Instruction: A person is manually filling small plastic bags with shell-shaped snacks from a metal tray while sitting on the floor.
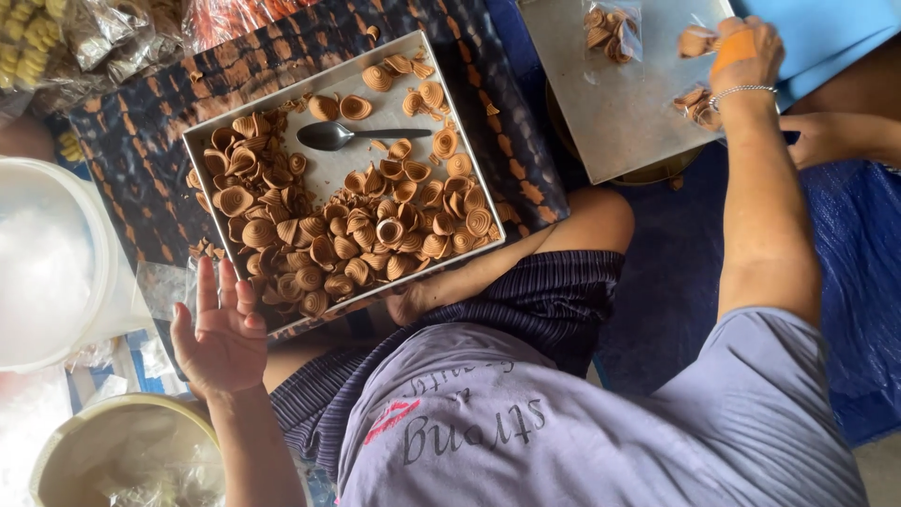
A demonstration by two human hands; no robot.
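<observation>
A square metal tray (310,117) rests on my lap, piled with several brown spiral cone snacks (375,230). A metal spoon (328,136) lies on a bare patch of this tray. My left hand (223,329) hovers open, palm up, just off the tray's near-left corner and holds nothing. My right hand (743,52), with a bracelet and an orange wrap on one finger, reaches far right. It pinches a small clear bag of snacks (696,40) above a second flat metal tray (619,113). Two more filled bags (610,28) lie on that tray.
Another person's hand (826,136) rests on the blue tarp (863,282) at right. A white bucket (56,263) stands at left, and a bucket with plastic bags (122,455) at bottom left. A dark patterned cloth (141,141) lies under the tray, with packed bags (113,38) at top left.
</observation>
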